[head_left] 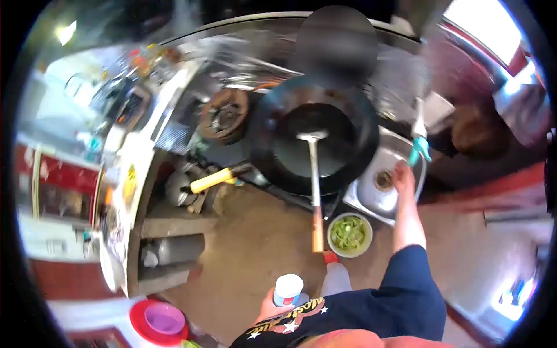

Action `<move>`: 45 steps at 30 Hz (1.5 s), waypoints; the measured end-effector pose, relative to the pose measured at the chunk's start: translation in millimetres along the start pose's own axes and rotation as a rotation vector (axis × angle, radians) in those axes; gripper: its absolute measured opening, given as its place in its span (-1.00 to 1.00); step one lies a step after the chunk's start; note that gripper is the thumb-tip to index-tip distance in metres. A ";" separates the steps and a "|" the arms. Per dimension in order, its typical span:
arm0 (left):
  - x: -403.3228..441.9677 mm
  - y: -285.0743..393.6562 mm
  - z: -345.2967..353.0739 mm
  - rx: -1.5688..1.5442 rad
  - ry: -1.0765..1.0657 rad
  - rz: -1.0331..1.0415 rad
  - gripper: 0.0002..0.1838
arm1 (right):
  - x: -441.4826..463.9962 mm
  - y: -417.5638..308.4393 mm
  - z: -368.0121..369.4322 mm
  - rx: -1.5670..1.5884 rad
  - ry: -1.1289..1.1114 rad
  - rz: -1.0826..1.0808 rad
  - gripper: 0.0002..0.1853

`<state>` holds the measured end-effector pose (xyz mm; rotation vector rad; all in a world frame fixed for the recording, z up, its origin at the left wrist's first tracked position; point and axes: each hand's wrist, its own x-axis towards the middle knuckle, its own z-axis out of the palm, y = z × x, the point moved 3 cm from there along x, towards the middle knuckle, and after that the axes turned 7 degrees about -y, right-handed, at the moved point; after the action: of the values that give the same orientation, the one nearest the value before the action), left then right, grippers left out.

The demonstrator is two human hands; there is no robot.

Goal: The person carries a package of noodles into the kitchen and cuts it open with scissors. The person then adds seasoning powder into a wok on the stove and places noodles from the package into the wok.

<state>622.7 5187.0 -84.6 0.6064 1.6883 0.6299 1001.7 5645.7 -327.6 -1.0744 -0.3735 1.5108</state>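
Low in the view, near the dark shirt, my left hand (271, 306) is wrapped round a white and blue container (288, 290). My right hand (402, 174) reaches over the metal sink (377, 194), beside a teal nozzle (419, 151) on a white tap; its fingers are partly hidden, and whether they touch the nozzle I cannot tell. A large dark wok (278, 156) with a yellow handle (211, 180) sits between my hands and the back wall. Across it lies a metal spatula (315, 174) with a wooden handle. Below the sink is a white bowl of green vegetables (348, 234).
A round burner (224, 116) stands left of the wok, and a dark round lid (336, 46) is behind it. Shelves at the left hold a grey cylinder (181, 249). Red and pink basins (158, 322) are at the lower left. A cluttered counter (148, 139) runs along the left.
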 end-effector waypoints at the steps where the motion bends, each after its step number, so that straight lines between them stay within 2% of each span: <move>1: 2.1 -6.1 -2.9 0.027 -0.040 0.053 -0.18 | -0.1 0.0 0.3 0.140 0.101 0.077 -0.85; 2: 4.0 -17.6 -7.0 0.046 -0.055 0.104 -0.16 | 0.3 -2.8 -2.0 -0.071 -0.032 0.130 -0.70; 3: 13.5 -53.2 -8.3 -0.127 -0.099 0.100 -0.12 | -4.4 -1.0 -9.9 -0.071 0.132 0.118 -0.61; 4: 15.4 -59.1 -10.3 -0.186 0.015 0.120 -0.12 | -11.6 -7.4 -5.1 -0.146 0.095 0.203 -0.57; 5: 17.4 -54.1 -12.3 -0.113 -0.011 0.126 -0.12 | 0.6 -3.1 -21.7 -0.171 -0.140 0.227 -0.57; 6: 17.1 -45.0 -15.1 -0.033 -0.052 0.125 -0.13 | -15.2 -15.6 -16.1 -0.275 -0.011 0.215 -0.65; 7: 7.5 -21.4 -15.2 -0.017 -0.009 0.100 -0.14 | 0.2 -18.7 -25.2 -0.232 -0.238 0.332 -0.74; 8: 3.5 -14.2 -15.3 -0.045 0.041 0.112 -0.14 | -2.8 -31.1 -27.7 -0.541 -0.436 0.164 -0.78; 9: 2.9 -9.0 -16.6 -0.066 0.030 0.125 -0.13 | -41.6 -67.6 2.4 -1.042 -0.293 0.194 -0.78; 10: 1.7 -5.0 -17.8 -0.084 0.009 0.139 -0.12 | -8.0 -75.5 -28.2 -1.327 -0.416 -0.171 -0.70; 11: 1.7 -1.7 -19.4 -0.095 0.030 0.181 -0.12 | -27.2 -100.7 -15.5 -1.258 -0.214 -0.482 -0.56; 12: 2.3 0.2 -21.7 -0.111 0.050 0.193 -0.12 | -44.5 -141.9 10.1 -1.578 -0.048 -0.471 -0.46; 13: 1.8 1.8 -23.9 -0.116 0.055 0.209 -0.13 | -68.7 -167.5 38.5 -1.552 -0.027 -0.688 -0.42; 14: 0.0 4.0 -26.1 -0.120 0.056 0.223 -0.14 | -48.8 -180.3 35.0 -1.330 -0.229 -0.822 -0.37; 16: 3.3 4.0 -29.7 -0.194 0.065 0.218 -0.14 | -95.8 -203.8 107.6 -1.757 -0.480 -0.882 -0.46; 17: 8.6 -1.2 -32.5 -0.127 0.085 0.227 -0.13 | -95.4 -203.7 127.4 -1.812 -0.555 -0.583 -0.49; 18: 14.0 -6.8 -34.8 -0.058 0.103 0.234 -0.11 | -88.3 -207.7 126.3 -1.818 -0.563 -0.593 -0.49; 20: 21.4 -12.9 -35.2 -0.099 0.104 0.254 -0.09 | -72.1 -208.6 116.4 -2.141 -0.728 -0.790 -0.49; 22: 20.4 -12.6 -40.6 -0.076 0.149 0.226 -0.10 | -95.3 -213.7 153.8 -2.249 -0.742 -0.700 -0.49; 24: 7.4 -0.5 -52.1 -0.101 0.168 0.224 -0.11 | -80.1 -212.6 150.3 -2.636 -0.883 -0.834 -0.37; 25: 7.2 4.3 -50.7 -0.123 0.162 0.230 -0.13 | -76.5 -208.0 150.5 -2.624 -0.820 -0.808 -0.40; 26: 11.3 -0.2 -51.3 -0.157 0.210 0.293 -0.17 | -88.8 -204.0 164.4 -2.566 -0.701 -0.843 -0.51; 27: 16.0 -12.8 -51.3 -0.271 0.141 0.180 -0.20 | -89.7 -203.8 173.9 -2.807 -0.619 -0.441 -0.62; 28: 8.0 1.0 -52.8 -0.275 0.161 0.126 -0.21 | -78.9 -203.2 166.7 -2.854 -0.669 -0.567 -0.69; 29: 10.3 1.7 -49.0 -0.314 0.174 0.144 -0.19 | -83.1 -201.5 167.8 -2.866 -0.639 -0.733 -0.70; 30: 7.8 3.0 -50.2 -0.240 0.222 0.155 -0.17 | -89.1 -203.4 169.8 -2.886 -0.598 -0.712 -0.68; 32: 11.8 -8.3 -53.6 -0.312 0.187 0.220 -0.19 | -65.0 -208.9 142.0 -2.704 -0.506 -0.792 -0.57; 34: 13.0 -12.7 -55.0 -0.248 0.260 0.236 -0.21 | -68.5 -220.2 115.7 -1.946 -0.562 -0.935 -0.50; 35: 15.5 -16.0 -57.4 -0.251 0.264 0.230 -0.21 | -82.8 -220.7 111.3 -1.296 -0.310 -0.246 -0.49; 36: 8.1 -10.1 -75.7 -0.317 0.239 0.216 -0.20 | -91.2 -219.1 91.0 -1.374 -0.192 -0.276 -0.62; 37: 6.0 -14.8 -75.6 -0.364 0.226 0.202 -0.20 | -89.1 -209.5 46.5 -1.750 -0.113 -0.301 -0.73; 38: 3.6 -20.9 -76.4 -0.365 0.216 0.193 -0.20 | -90.3 -190.9 6.1 -2.324 -0.062 -0.189 -0.81; 39: 3.7 -27.9 -85.7 -0.380 0.237 0.203 -0.19 | -99.7 -162.9 -22.2 -2.631 -0.130 -0.069 -0.80; 40: 1.0 -35.8 -102.8 -0.400 0.258 0.224 -0.18 | -145.4 -130.5 12.1 -2.817 -0.284 0.011 -0.71; 41: 0.3 -44.3 -111.3 -0.453 0.244 0.226 -0.17 | -229.8 -106.0 111.5 -2.556 -0.255 0.131 -0.71; 42: -0.2 -46.9 -117.9 -0.454 0.229 0.229 -0.17 | -202.2 -63.4 47.9 -2.131 -0.408 -0.224 -0.74; 43: -3.8 -45.4 -120.9 -0.483 0.220 0.212 -0.17 | -197.1 -19.6 29.9 -1.930 -0.502 -0.077 -0.73; 44: -6.1 -50.6 -132.3 -0.505 0.216 0.199 -0.17 | -229.8 23.3 70.4 -1.571 -0.550 0.289 -0.73; 45: -4.9 -60.3 -142.0 -0.541 0.194 0.222 -0.18 | -226.1 82.3 60.4 -1.524 -0.646 0.225 -0.73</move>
<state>480.7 5127.7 -97.5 0.3485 1.5414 1.2862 879.3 5439.2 -264.9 -1.7142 -2.1365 1.6553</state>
